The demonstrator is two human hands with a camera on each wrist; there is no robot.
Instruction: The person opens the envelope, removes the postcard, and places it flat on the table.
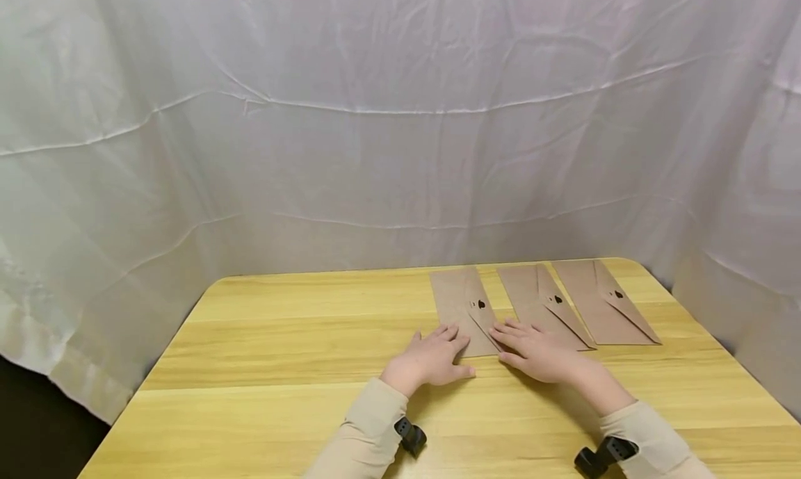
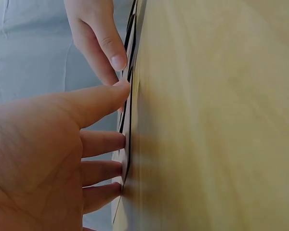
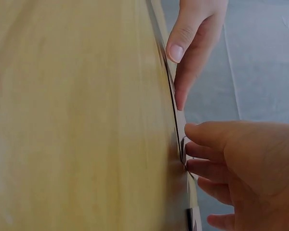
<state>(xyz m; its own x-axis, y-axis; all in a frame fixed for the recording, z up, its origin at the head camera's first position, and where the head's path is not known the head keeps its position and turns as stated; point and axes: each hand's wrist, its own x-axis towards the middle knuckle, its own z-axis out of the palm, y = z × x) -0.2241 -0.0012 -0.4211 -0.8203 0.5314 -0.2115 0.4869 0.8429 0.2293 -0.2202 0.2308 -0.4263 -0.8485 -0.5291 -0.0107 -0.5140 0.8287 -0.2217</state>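
Observation:
Three brownish-pink paper envelopes lie side by side at the back right of the table, each with a dark heart mark on its flap. On the near left corner of the leftmost envelope (image 1: 452,295) rests my left hand (image 1: 432,357), its fingers spread. My right hand (image 1: 541,352) touches that envelope's near right corner with extended fingers and covers part of the middle envelope (image 1: 524,284). The rightmost envelope (image 1: 626,326) lies apart from both hands. In the left wrist view, the left fingertips (image 2: 116,140) meet the envelope's thin edge.
A light wood table (image 1: 281,354) spreads out to the left and in front of the hands. Pale draped cloth (image 1: 400,166) hangs behind it and on both sides. Each sleeved wrist carries a small black camera (image 1: 411,437).

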